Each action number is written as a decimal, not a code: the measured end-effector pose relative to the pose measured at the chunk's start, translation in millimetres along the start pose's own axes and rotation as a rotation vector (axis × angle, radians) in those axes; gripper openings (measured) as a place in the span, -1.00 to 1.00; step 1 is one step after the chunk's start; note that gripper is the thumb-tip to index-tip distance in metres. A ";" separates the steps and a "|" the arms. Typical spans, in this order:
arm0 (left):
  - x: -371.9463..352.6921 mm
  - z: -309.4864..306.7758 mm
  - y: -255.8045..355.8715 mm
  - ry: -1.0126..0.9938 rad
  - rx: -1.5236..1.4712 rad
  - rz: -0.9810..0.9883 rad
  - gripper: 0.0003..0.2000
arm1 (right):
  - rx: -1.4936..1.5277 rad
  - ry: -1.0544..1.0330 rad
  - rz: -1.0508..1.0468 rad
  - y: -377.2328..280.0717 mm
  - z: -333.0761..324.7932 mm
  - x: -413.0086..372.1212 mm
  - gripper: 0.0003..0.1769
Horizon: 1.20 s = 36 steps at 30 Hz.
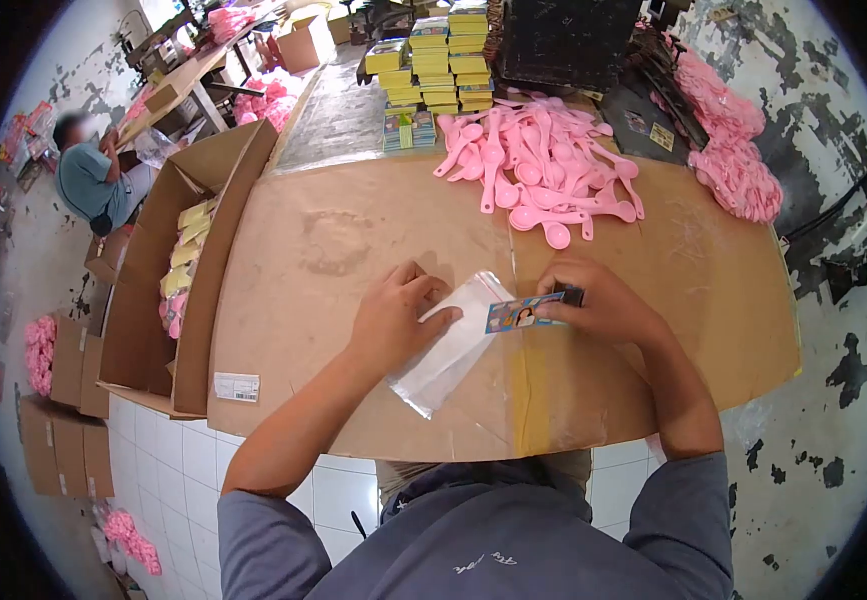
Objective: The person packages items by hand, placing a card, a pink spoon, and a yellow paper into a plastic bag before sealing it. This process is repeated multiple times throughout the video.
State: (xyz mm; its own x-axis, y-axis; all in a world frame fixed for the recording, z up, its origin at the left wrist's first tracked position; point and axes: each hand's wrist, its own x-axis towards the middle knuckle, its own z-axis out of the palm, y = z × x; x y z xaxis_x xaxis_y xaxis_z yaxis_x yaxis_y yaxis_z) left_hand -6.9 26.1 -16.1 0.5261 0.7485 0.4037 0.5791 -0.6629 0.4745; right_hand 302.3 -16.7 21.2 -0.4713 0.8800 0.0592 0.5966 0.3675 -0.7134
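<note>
My left hand (398, 312) pinches the edge of a clear zip-lock plastic bag (445, 362), which lies at a slant over the cardboard tabletop (293, 290). In my right hand (601, 300) is a colourful printed card (513, 315), held by its right end. The card's left end overlaps the bag's upper right edge, near its opening. A small black object (573, 296) shows at my right fingertips; I cannot tell what it is. Beyond my hands lies a heap of pink measuring spoons (543, 165).
Stacks of yellow-edged cards (433, 65) stand behind the spoons. An open cardboard box (215, 270) with packed bags sits at the left. Bundled pink pieces (738, 165) hang over the right rear edge. A seated person (93, 180) is at the far left.
</note>
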 end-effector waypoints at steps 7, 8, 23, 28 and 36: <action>1.5 -0.1 4.8 -0.105 -0.396 -0.373 -0.80 | 0.156 0.049 -0.248 -16.3 32.9 4.1 -0.86; 1.7 -1.1 6.4 -0.093 -0.398 -0.359 -0.79 | 0.126 0.043 -0.244 -17.2 36.4 4.0 -0.86; -0.6 2.2 3.4 -0.052 -0.263 -0.155 -0.90 | -0.042 0.098 -0.390 -13.6 44.6 6.0 -0.76; -2.6 -1.5 -1.5 -0.027 -0.387 -0.251 -0.88 | -0.015 0.067 -0.406 -5.0 49.5 7.6 -0.72; 3.7 -14.7 1.0 0.056 -1.269 -0.529 -0.79 | 0.169 0.090 -0.202 -4.1 53.1 4.1 -0.72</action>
State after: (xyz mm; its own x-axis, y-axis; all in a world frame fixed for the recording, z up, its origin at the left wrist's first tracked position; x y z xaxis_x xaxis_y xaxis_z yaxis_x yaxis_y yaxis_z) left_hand -13.5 28.5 -2.6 0.3799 0.9245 -0.0311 -0.2756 0.1453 0.9502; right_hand 263.4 -30.6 -12.7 -0.5060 0.8196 0.2686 0.3756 0.4897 -0.7869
